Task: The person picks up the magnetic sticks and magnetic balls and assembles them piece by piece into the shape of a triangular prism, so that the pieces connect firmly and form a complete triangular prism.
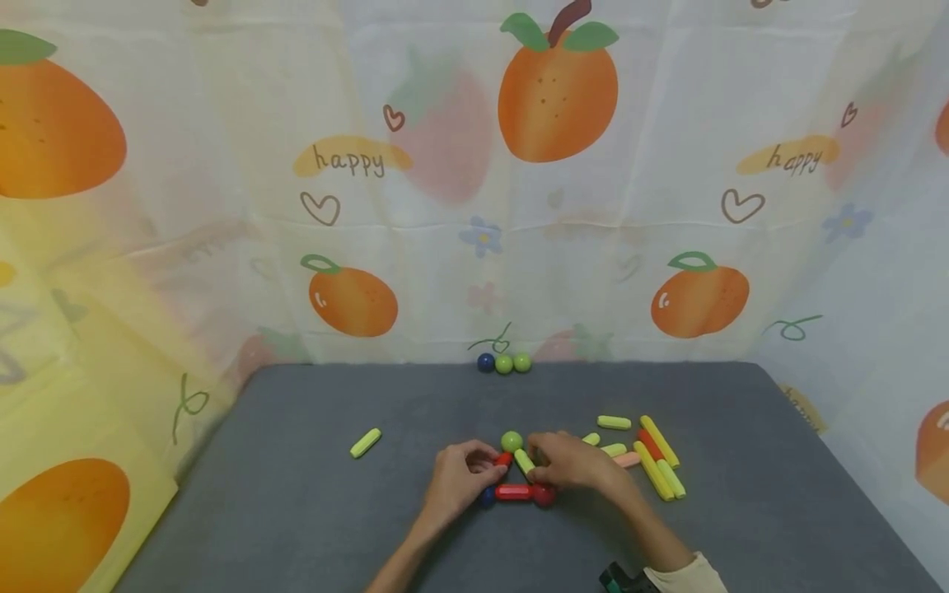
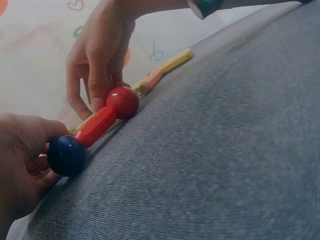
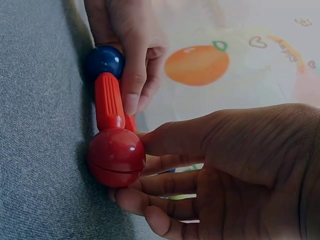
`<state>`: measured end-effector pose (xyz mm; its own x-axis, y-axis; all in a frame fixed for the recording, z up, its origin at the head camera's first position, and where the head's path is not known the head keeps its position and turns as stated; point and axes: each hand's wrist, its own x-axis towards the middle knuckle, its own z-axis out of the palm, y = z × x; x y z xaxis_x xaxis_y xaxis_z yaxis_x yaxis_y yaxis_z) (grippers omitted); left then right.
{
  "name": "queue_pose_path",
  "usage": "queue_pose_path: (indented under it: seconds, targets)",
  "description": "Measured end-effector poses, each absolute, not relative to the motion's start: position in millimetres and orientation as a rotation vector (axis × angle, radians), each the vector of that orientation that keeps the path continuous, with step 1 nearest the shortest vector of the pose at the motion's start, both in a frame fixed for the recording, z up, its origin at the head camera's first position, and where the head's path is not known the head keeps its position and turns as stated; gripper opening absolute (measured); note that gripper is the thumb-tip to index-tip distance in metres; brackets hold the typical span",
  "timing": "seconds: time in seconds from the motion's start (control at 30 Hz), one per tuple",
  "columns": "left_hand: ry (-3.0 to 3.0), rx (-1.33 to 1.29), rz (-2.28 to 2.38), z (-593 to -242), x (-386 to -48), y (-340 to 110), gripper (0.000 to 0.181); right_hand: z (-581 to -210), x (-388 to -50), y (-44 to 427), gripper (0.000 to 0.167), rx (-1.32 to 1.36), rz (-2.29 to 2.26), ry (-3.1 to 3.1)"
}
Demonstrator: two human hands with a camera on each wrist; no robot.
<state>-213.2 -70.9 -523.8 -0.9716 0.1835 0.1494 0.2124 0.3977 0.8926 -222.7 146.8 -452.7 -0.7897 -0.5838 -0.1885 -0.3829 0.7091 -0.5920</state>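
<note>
Nearest the head camera, behind my right hand [image 1: 571, 461], a cream sleeve [image 1: 688, 574] is covering my forearm, with a black device [image 1: 624, 579] sitting just beside it. Between my two hands, a small frame [image 1: 514, 492] of rods and balls is lying on the grey table [image 1: 311, 511]. Its front red rod [image 2: 97, 125] is running from a blue ball [image 3: 104, 62], close by my left hand [image 1: 460, 476], to a red ball [image 3: 116, 157] just by my right fingers. Thumb and finger of my left hand are pinching the side red rod [image 1: 505, 459], which is slanting away toward a green ball [image 1: 511, 442] beyond my fingertips. With my right hand I am pinching the yellow-green side rod [image 1: 523, 463], the tips nearly together around it and the other fingers bending loosely; its far end is meeting the green ball, but my fingertips are covering the near end, so I cannot tell whether it is touching the red ball.

Well out to the left of my left hand, a loose yellow-green rod [image 1: 366, 443] is lying alone. Right of my right hand, more rods are lying scattered: a pink rod [image 1: 628, 459] close by, and farther off an orange-red rod [image 1: 649, 445] between two long yellow rods [image 1: 660, 441]. Straight beyond both hands, a dark blue ball [image 1: 485, 362] and two light green balls [image 1: 504, 364] are resting in a row at the table's far edge, before a cloth [image 1: 437, 288] printed with oranges.
</note>
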Motion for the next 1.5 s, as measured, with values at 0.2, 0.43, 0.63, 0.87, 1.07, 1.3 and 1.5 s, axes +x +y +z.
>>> queue_pose_path:
  seconds: [0.2,0.43,0.63,0.87,1.07,1.3,1.5]
  targets:
    - [-2.543,-0.264,-1.615,-524,-207,-64,0.012,-453,-223,148,0.014,-0.758,-0.769,2.545]
    - [-2.482,-0.244,-1.610,-526,-205,-59,0.010,-454,-224,149,0.017,-0.754,-0.763,2.545]
    - [-2.463,-0.309,-1.635,-527,-208,-62,0.012,-454,-224,149,0.014,-0.717,-0.766,2.540]
    - [-2.708,-0.672,-1.579,-522,-219,-89,0.032,-454,-224,149,0.019,-0.645,-0.794,2.519]
    - [-2.842,-1.064,-1.515,-516,-227,-117,0.052,-454,-225,148,0.013,-0.668,-0.785,2.529]
    - [-2.828,-1.097,-1.540,-522,-228,-117,0.045,-453,-225,152,0.011,-0.671,-0.814,2.535]
    - [-2.806,-1.073,-1.533,-526,-226,-115,0.043,-441,-228,169,0.016,-0.626,-0.892,2.561]
